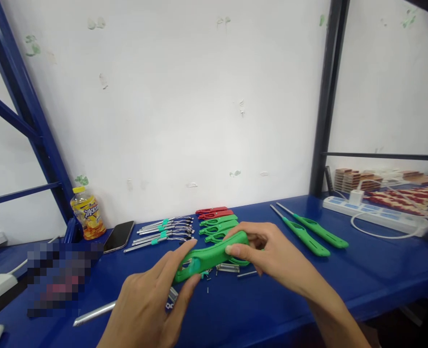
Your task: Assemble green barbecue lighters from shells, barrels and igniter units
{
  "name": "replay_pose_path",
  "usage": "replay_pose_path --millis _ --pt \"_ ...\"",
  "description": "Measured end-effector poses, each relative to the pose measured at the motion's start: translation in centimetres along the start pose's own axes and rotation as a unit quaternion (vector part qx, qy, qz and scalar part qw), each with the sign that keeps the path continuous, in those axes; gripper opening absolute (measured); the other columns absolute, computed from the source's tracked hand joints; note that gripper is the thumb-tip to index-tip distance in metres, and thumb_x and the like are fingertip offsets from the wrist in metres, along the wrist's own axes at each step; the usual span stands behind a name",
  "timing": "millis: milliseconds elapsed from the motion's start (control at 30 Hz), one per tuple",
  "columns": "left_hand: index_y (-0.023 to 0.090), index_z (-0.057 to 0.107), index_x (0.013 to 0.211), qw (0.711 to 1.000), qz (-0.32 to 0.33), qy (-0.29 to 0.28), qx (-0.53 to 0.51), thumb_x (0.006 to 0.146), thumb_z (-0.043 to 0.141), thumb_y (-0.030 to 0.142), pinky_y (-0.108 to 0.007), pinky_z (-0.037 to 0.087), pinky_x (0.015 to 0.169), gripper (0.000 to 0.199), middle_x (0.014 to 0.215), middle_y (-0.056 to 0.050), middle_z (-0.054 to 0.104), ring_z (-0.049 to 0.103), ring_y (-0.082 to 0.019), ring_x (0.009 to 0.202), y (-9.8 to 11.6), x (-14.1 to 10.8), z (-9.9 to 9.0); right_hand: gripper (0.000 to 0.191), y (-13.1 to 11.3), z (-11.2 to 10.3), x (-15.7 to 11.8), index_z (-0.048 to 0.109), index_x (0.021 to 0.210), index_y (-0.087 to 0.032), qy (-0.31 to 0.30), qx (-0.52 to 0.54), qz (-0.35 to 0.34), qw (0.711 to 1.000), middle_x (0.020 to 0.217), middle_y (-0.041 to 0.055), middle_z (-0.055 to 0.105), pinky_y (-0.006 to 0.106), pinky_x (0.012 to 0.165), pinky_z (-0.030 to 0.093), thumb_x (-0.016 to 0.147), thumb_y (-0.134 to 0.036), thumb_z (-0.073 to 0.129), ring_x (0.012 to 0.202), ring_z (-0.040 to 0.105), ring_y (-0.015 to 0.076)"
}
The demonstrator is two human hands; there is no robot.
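Note:
A green lighter handle with a teal trigger is held between my two hands above the blue table. My left hand grips its left end between thumb and fingers. At the other end, my right hand pinches the handle, thumb on the near face. A metal tube shows to the left of my left hand; whether the hand holds it is hidden. Under the handle lie small loose parts, including a clear piece. Behind are green handle shells and red ones.
Metal lighter tubes with wires lie left of the shells, near a phone and a yellow-capped bottle. Two long green lighters rest on the right. Farther right is a white power strip with a cable. A wall stands behind.

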State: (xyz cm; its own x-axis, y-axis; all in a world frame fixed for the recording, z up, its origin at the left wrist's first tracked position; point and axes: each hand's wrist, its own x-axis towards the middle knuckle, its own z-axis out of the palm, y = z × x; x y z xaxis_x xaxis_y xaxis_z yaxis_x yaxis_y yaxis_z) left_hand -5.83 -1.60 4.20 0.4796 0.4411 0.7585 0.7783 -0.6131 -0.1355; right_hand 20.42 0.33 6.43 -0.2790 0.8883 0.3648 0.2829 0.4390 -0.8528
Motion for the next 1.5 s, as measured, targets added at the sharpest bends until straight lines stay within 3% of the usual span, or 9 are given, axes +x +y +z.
replay_pose_path --millis 167,267,400,533,633,867,1167,1367,1500 --pt "0.025 0.048 0.146 0.997 0.04 -0.024 0.054 0.114 0.038 0.037 -0.027 0.05 0.044 0.036 0.086 0.002 0.076 0.072 -0.017 0.051 -0.2 -0.1 0.8 0.036 0.1 0.7 0.1 0.077 0.092 -0.024 -0.02 -0.026 0.014 0.999 0.063 -0.0047 0.062 0.023 0.043 0.036 0.091 -0.06 0.076 0.046 0.051 0.0099" --pt "0.028 0.047 0.15 0.995 -0.007 -0.098 -0.004 0.111 0.046 0.035 -0.026 0.054 0.053 0.039 0.1 -0.001 0.079 0.078 -0.019 0.065 -0.4 -0.5 0.8 0.043 0.3 0.8 0.2 0.073 0.086 -0.022 -0.031 -0.065 0.005 0.997 0.069 -0.0021 0.068 0.024 0.048 0.038 0.099 -0.061 0.065 0.051 0.056 0.0117" --pt "0.035 0.052 0.148 0.97 -0.096 -0.212 -0.066 0.109 0.048 0.041 -0.028 0.057 0.066 0.04 0.117 -0.003 0.077 0.079 -0.021 0.081 -0.6 -1.0 -0.1 0.056 0.6 0.7 0.8 0.07 0.079 -0.02 0.033 -0.169 -0.009 0.985 0.061 -0.0017 0.061 0.026 0.054 0.035 0.111 -0.056 0.041 0.051 0.051 0.0127" --pt "0.036 0.051 0.15 0.942 -0.135 -0.298 -0.08 0.11 0.037 0.041 -0.034 0.059 0.076 0.043 0.132 -0.006 0.066 0.077 -0.021 0.084 -1.2 -1.3 -0.9 0.018 1.4 1.2 1.6 0.078 0.09 -0.024 0.013 -0.227 0.007 0.974 0.077 -0.0005 0.073 0.027 0.062 0.035 0.101 -0.03 0.065 0.065 0.06 0.0162" --pt "0.035 0.05 0.151 0.941 -0.137 -0.298 -0.082 0.11 0.03 0.04 -0.034 0.06 0.076 0.046 0.132 -0.007 0.064 0.076 -0.021 0.081 -2.0 -1.4 -0.9 0.006 2.6 2.4 1.9 0.079 0.084 -0.023 -0.053 -0.254 0.008 0.966 0.078 0.0005 0.075 0.027 0.064 0.035 0.087 -0.019 0.081 0.074 0.066 0.0201" --pt "0.031 0.058 0.144 0.948 -0.132 -0.281 -0.074 0.105 0.038 0.03 -0.033 0.061 0.08 0.044 0.123 -0.007 0.069 0.077 -0.023 0.083 -2.4 -1.2 -0.5 0.023 4.4 4.8 2.0 0.081 0.097 -0.028 -0.174 -0.231 -0.023 0.957 0.09 -0.005 0.079 0.022 0.069 0.042 0.079 -0.017 0.089 0.084 0.072 0.0172" --pt "0.032 0.058 0.145 0.945 -0.131 -0.284 -0.098 0.105 0.04 0.028 -0.03 0.059 0.082 0.044 0.12 -0.006 0.07 0.076 -0.021 0.087 -2.2 -1.2 -0.4 0.007 4.6 5.7 2.0 0.077 0.086 -0.022 -0.161 -0.251 -0.015 0.954 0.09 -0.0008 0.079 0.025 0.07 0.038 0.09 -0.016 0.075 0.085 0.072 0.0179" --pt "0.034 0.051 0.151 0.934 -0.148 -0.313 -0.092 0.107 0.036 0.031 -0.042 0.059 0.091 0.047 0.13 -0.007 0.065 0.076 -0.026 0.093 -2.4 -2.0 0.2 0.009 4.7 4.9 2.0 0.073 0.082 -0.02 -0.145 -0.266 -0.018 0.953 0.086 0.002 0.077 0.028 0.064 0.031 0.09 -0.02 0.076 0.078 0.068 0.0191" --pt "0.034 0.049 0.153 0.933 -0.154 -0.314 -0.083 0.108 0.033 0.033 -0.044 0.058 0.096 0.048 0.132 -0.008 0.064 0.076 -0.026 0.095 -2.4 -2.2 0.1 0.019 4.5 3.9 2.3 0.065 0.078 -0.02 -0.129 -0.25 -0.019 0.96 0.067 -0.0003 0.069 0.027 0.063 0.031 0.093 -0.008 0.062 0.067 0.063 0.0172"
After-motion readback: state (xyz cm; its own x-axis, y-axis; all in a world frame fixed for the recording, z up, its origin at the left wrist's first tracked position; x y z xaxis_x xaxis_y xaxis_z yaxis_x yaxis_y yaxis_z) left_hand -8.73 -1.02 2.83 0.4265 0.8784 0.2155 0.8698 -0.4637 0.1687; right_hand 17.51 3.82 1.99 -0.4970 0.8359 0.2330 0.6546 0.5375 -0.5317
